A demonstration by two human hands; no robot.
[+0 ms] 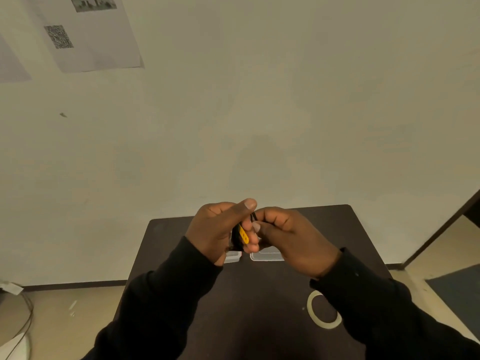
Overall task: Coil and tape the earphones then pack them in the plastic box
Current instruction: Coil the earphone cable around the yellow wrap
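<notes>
Fingers (250, 224) of both hands curl around the black-and-yellow earphones (242, 236), coil upright above the bench (259, 307); tape roll (323, 309) lies at five o'clock, nearer the right hand (291, 237).

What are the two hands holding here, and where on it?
Both hold the coiled earphones: the left hand wraps the black bundle, the right hand pinches the cable at its top.

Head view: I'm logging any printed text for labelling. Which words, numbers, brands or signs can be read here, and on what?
None can be read.
Paper sheet on the wall: a blurred square code and a dark picture, no legible words.
Yellow part on the earphones: dark marks, too small to read.
</notes>
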